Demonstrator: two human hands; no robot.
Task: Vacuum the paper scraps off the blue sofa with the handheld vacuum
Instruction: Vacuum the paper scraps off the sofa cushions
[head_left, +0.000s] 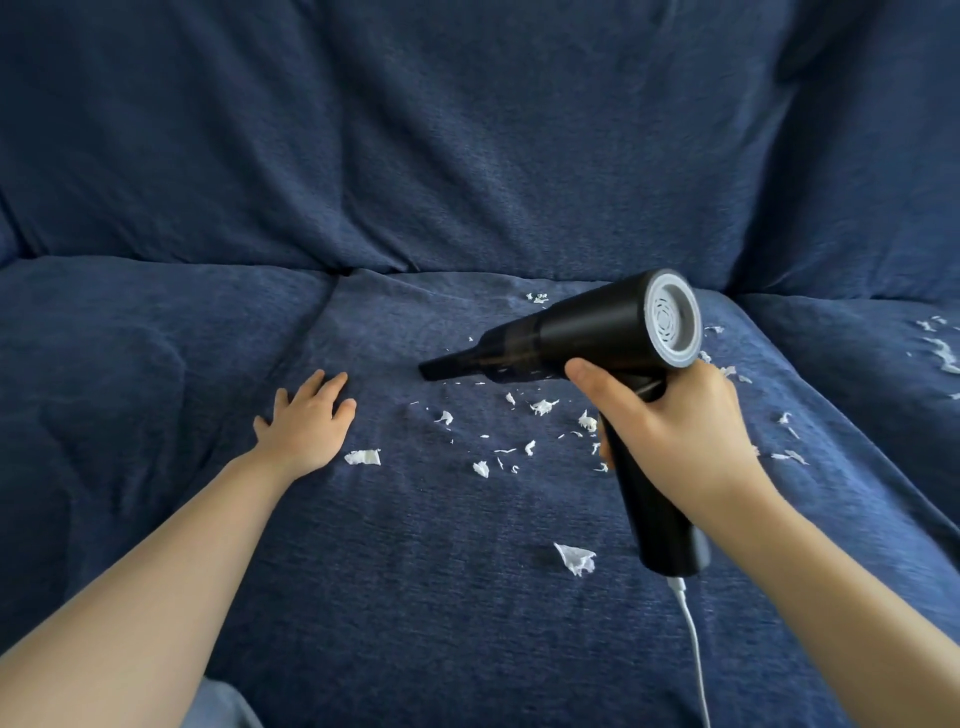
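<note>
My right hand (675, 431) is shut on the handle of a black handheld vacuum (587, 332) with a grey rear grille. Its narrow nozzle (441, 366) points left, just above the middle seat cushion of the blue sofa (467, 597). Several white paper scraps (543, 406) lie on the cushion below and in front of the nozzle, with larger pieces near my left wrist (362, 457) and near the front (575, 558). My left hand (306, 421) rests flat on the cushion, fingers spread, left of the nozzle and holding nothing.
A white cable (693, 649) hangs from the base of the vacuum handle toward the front edge. More scraps lie on the right cushion (940, 353) and near the back seam (537, 298). The sofa backrest (467, 145) rises behind the seat.
</note>
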